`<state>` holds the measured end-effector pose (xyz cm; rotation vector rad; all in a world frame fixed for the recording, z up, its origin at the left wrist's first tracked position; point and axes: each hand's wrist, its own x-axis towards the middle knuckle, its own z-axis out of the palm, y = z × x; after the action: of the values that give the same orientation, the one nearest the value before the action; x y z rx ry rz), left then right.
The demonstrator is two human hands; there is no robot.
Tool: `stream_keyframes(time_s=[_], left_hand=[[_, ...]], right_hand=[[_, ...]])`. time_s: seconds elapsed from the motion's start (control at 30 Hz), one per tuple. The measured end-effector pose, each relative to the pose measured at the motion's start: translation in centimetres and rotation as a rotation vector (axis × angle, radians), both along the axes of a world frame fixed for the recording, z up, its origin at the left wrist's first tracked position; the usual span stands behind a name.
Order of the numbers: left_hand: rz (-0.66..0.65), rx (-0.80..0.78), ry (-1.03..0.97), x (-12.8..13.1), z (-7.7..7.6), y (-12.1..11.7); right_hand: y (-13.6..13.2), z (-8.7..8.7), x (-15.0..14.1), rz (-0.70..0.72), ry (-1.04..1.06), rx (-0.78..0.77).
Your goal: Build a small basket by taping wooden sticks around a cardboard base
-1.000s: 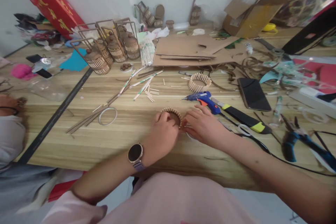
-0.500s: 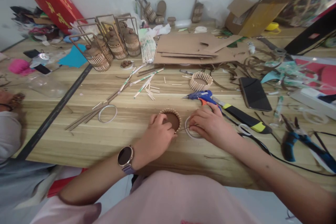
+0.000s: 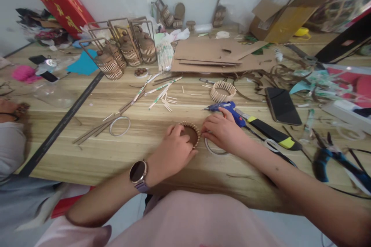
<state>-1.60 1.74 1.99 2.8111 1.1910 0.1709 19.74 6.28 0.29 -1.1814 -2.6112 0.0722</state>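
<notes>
My left hand point(image 3: 177, 144) is closed around the left side of a small round tray point(image 3: 189, 135), brown-bottomed and edged with short wooden stick pieces. At the tray's right rim, my right hand point(image 3: 222, 133) has its fingertips pinched together; what they hold is hidden. A white tape-like ring point(image 3: 213, 147) lies partly under that hand. Just beyond the right hand lies a blue glue gun point(image 3: 223, 107). Farther back stands another ring of upright sticks point(image 3: 223, 91).
Right of my hands lie a utility knife point(image 3: 274, 133), a phone point(image 3: 283, 105) and pliers point(image 3: 333, 154). Cut sticks point(image 3: 166, 102), brown strips point(image 3: 100, 125) and another white ring point(image 3: 119, 126) lie left. Finished baskets point(image 3: 110, 65) and cardboard point(image 3: 203, 54) stand behind. Another person's arm point(image 3: 11, 139) rests at far left.
My right hand has moved left, from over the white ring to the tray's right rim. The left hand keeps its hold on the tray. The view has shifted slightly.
</notes>
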Motion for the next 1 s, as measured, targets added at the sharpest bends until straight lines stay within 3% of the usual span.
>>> stream_keyframes(time_s=[0.17, 0.33, 0.63, 0.87, 1.0], left_hand=[[0.120, 0.036, 0.005, 1.7, 0.5, 0.5], [0.118, 0.095, 0.020, 3.2, -0.3, 0.8], [-0.057, 0.063, 0.037, 0.8, -0.3, 0.1], [-0.117, 0.051, 0.046, -0.9, 0.1, 0.0], [-0.125, 0.082, 0.025, -2.3, -0.3, 0.1]], right_hand=[[-0.2, 0.0, -0.1, 0.001, -0.012, 0.035], [-0.4, 0.1, 0.3, -0.004, 0.001, 0.009], [-4.1, 0.9, 0.9, -0.024, 0.105, -0.159], [-5.4, 0.3, 2.9, -0.113, 0.050, 0.019], [-6.0, 0.2, 4.4, -0.116, 0.073, 0.017]])
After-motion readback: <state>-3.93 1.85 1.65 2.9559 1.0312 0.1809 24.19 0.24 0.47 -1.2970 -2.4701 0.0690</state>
